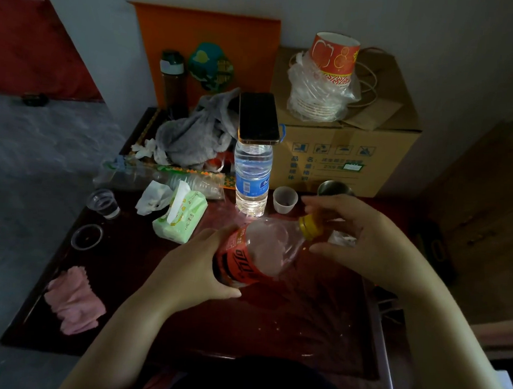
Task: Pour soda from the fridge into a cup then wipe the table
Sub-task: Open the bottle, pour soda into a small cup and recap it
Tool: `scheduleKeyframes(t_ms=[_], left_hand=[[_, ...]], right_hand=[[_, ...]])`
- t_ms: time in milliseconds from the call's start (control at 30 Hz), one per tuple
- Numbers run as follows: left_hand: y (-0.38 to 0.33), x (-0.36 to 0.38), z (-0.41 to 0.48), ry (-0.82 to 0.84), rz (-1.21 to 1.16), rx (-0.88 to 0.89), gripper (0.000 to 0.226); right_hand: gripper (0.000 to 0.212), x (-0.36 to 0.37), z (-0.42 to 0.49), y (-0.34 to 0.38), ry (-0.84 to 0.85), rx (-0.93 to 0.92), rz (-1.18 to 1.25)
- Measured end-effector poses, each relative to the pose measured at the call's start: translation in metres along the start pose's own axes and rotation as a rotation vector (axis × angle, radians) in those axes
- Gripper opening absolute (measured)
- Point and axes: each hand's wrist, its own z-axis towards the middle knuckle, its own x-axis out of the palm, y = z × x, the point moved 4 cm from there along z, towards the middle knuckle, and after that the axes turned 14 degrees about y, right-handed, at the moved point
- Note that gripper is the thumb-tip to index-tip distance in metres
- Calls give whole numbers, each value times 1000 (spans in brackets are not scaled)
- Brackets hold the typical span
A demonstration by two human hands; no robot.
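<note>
A soda bottle [263, 249] with an orange-red label and a yellow cap [309, 225] is tilted over the dark red table [285, 324], neck pointing right. My left hand [192, 269] grips its lower body. My right hand [364, 235] curls around the cap end, fingers on the cap. A small white cup [284, 199] stands just behind the bottle, apart from it. A steel cup [333, 188] stands behind my right hand. A pink cloth [73, 301] lies crumpled at the table's left front.
A water bottle [251, 178] with a phone [259, 118] lying on top stands mid-table. A tissue pack [181, 216], two clear plastic cups [103, 203] [87, 236], a grey cloth [195, 135] and a cardboard box [342, 158] with paper cups [331, 66] crowd the back.
</note>
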Motion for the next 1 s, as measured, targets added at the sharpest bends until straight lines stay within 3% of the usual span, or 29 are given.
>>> scheduleKeyframes(t_ms=[67,167,333,433,567,733,867,1000], left_hand=[[0,-1,-1,-4,-4,-3,104],[0,-1,-1,-5,1,1,103],[1,0,-2,3,3,6,105],[3,0,-2,4,-1,6,104],[4,-1,-2,4,1,9,102],[2,-2,-2,16,14,3,102],[0,-3,-2,14,2,8,103],[3,-4,-4,9,3,-1,101]], right_hand=[[52,2,0,1,-64,33,44],[43,2,0,1,-191,135,-147],[25,7,-1,4,-202,132,-174],[31,5,-3,4,-150,94,-149],[60,6,-5,4,-122,69,-95],[41,7,-2,5,-236,170,-179],[23,9,-1,6,-205,137,-191],[40,6,-2,10,-102,93,-112]])
